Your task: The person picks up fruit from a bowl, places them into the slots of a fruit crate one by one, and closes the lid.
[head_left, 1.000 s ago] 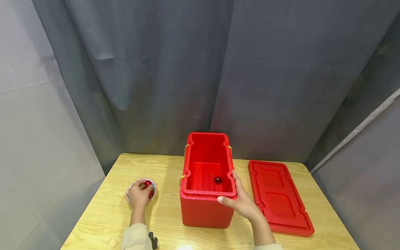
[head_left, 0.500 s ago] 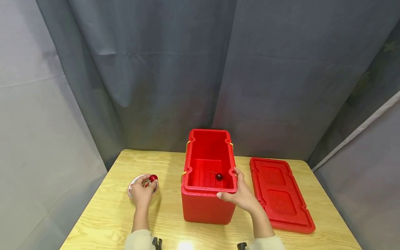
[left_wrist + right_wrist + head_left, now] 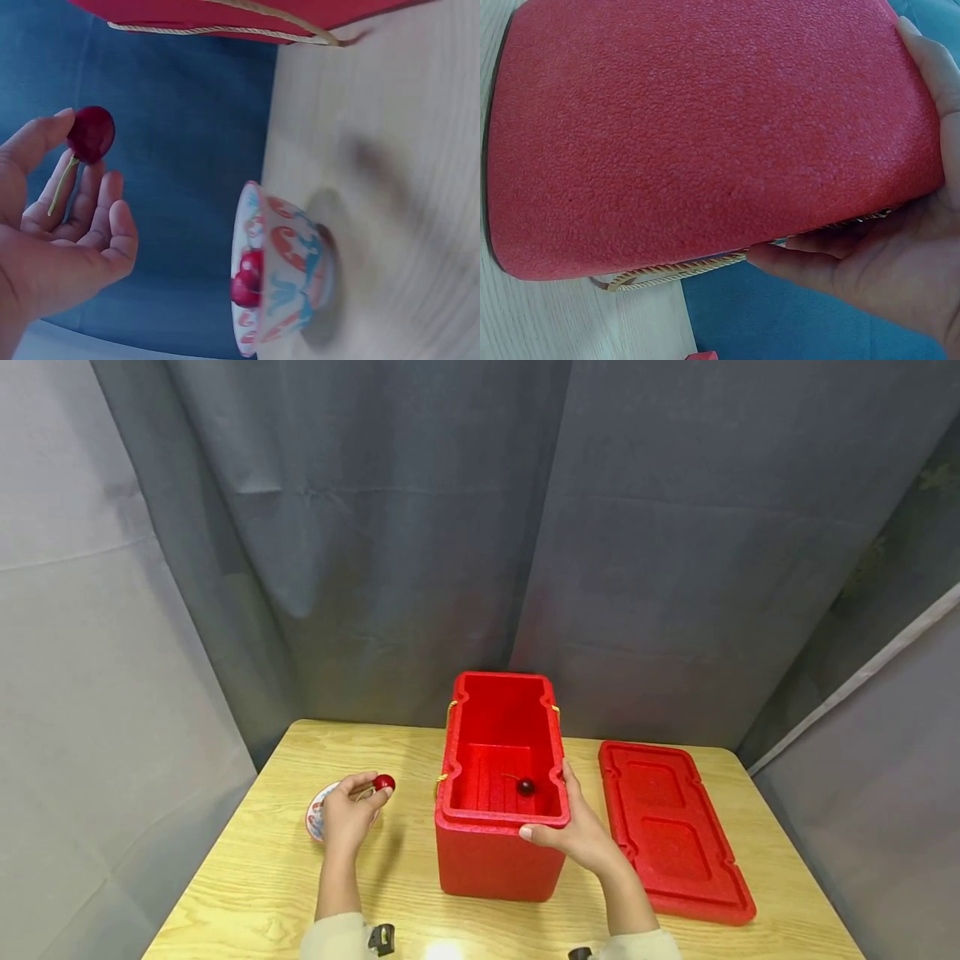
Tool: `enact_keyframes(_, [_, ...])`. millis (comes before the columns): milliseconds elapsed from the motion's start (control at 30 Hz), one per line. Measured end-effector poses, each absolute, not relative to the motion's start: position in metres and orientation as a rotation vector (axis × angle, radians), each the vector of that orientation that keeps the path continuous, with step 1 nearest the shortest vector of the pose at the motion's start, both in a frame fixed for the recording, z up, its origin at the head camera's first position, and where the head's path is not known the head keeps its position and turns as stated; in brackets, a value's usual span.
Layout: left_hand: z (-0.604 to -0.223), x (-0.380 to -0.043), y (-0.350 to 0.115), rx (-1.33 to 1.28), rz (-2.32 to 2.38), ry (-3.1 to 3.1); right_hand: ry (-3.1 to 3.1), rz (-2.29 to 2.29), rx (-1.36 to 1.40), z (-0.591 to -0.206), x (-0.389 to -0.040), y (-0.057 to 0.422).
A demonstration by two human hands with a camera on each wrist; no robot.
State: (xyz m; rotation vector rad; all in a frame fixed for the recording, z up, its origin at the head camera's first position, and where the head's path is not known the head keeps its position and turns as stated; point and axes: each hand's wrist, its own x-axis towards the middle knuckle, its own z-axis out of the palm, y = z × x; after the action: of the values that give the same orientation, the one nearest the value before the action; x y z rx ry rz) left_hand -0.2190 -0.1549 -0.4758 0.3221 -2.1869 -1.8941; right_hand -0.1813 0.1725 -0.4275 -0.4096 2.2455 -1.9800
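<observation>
Bowl (image 3: 315, 820) sits leftmost on the table (image 3: 247, 860), with cherries (image 3: 247, 281) in it on my left-wrist feed; a second ago I saw the left hand (image 3: 348, 814) down inside it, and now that hand is up over its right side, thumb and finger clamped on one cherry (image 3: 384, 782), stem trailing toward the palm; that cherry has gone from the bowl to the air just right of it, apart from the box (image 3: 495, 864); inside the box I see a second cherry (image 3: 526, 787) lying on the bottom, unmoved; the right hand (image 3: 581, 835) stays clamped round the box's near right corner, thumb on the front; farthest right, the lid (image 3: 675, 827) lies flat on the table, just as I saw it before.
</observation>
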Motion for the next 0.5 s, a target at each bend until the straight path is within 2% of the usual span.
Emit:
enact_keyframes(300, [-0.446,-0.219,-0.151,0.249,-1.955,-2.185,2.280,-1.979,-0.438,-0.452,-0.192,0.177])
enact_keyframes(500, [-0.431,-0.225,-0.144,0.198,-1.979,-2.209,2.282,-1.980,-0.400,-0.454,-0.192,0.178])
